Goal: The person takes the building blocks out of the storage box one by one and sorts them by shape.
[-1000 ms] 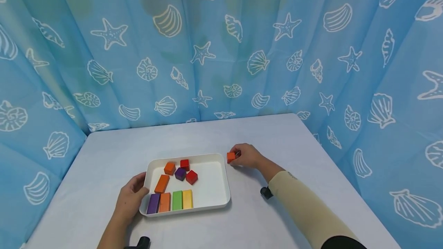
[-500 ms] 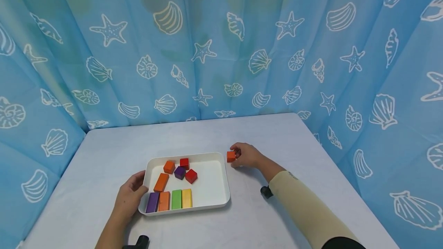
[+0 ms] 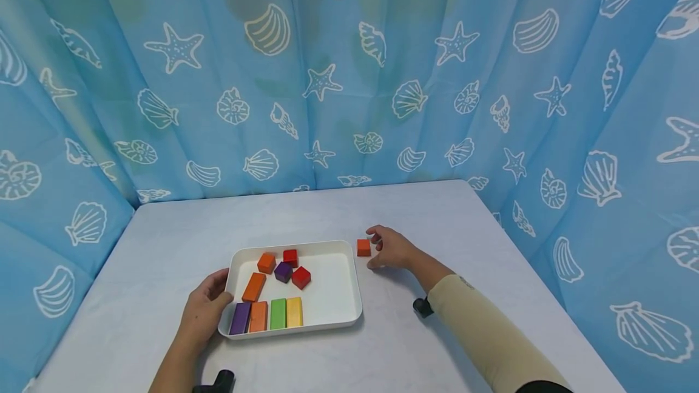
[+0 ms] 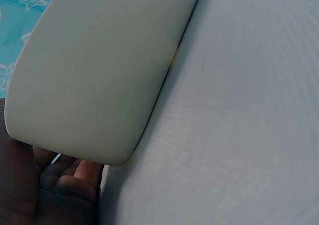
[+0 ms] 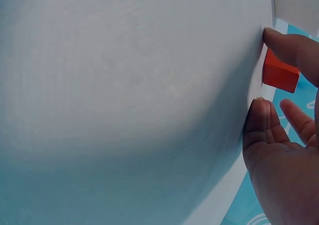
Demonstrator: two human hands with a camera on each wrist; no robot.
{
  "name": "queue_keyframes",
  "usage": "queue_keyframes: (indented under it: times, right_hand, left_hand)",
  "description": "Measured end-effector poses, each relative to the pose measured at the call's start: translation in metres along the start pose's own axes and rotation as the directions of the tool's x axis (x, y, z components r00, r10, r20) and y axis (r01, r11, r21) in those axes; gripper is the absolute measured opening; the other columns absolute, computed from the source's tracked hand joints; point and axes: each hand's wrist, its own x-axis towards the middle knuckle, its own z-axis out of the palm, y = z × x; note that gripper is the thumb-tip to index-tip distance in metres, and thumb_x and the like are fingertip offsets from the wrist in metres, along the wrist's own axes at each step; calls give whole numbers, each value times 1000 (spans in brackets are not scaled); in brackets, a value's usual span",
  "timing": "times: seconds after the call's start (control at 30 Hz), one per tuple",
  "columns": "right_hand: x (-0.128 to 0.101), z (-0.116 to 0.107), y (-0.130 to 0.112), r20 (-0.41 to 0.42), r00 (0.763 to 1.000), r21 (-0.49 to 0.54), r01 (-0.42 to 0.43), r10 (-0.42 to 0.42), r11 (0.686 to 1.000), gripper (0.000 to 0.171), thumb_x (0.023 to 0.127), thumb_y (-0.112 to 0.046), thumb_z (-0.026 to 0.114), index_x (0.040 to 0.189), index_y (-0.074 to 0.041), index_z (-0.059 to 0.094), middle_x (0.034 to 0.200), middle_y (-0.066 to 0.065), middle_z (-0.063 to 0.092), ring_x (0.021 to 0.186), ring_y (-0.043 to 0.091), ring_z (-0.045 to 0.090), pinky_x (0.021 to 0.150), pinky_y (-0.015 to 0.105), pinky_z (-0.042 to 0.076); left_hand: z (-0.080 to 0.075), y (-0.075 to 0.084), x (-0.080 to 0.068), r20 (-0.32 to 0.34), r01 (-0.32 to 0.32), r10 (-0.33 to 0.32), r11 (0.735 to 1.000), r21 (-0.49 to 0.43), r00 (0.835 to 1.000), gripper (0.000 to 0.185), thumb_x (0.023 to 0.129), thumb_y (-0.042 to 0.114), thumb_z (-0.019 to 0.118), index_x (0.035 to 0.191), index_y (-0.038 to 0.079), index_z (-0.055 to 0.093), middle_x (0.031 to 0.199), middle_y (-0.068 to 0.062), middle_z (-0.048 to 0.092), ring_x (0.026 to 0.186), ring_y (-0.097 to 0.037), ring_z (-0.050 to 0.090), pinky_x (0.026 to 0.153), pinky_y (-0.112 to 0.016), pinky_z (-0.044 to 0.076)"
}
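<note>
Lying just left of right hand (image 3: 395, 250), orange cube (image 3: 363, 247), no long axis; thumb and fingertips parted, holding nothing; left hand (image 3: 199, 315), farther off, grips white tray (image 3: 334, 302).

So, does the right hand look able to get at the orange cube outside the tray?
Probably yes: the right hand is just beside the orange cube, with nothing visible between them. The cube sits on the table outside the white tray, which does not seem to block the way.
</note>
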Motion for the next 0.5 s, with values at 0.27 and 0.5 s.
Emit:
queue_keyframes:
  times: [0.27,0.5]
  right_hand:
    - [-2,3,3,-9,1000,4,3,-3,1000,77,77,-7,94,145,-12,58,132,9,63,111,25,59,97,40,59]
    - [-2,2,2,-1,1000,4,8,-8,1000,84,77,-7,94,150,-11,53,134,9,62,112,26,59,97,41,58]
  left_hand:
    - [0,-1,-1,1,-6,6,1000,-2,1000,62,98,3,55,158,-1,42,162,-24,43,152,-42,38,122,-58,33]
    - [1,0,1,1,-3,3,1000,-14,1000,63,98,4,55,159,-1,41,163,-24,42,152,-43,37,122,-58,32]
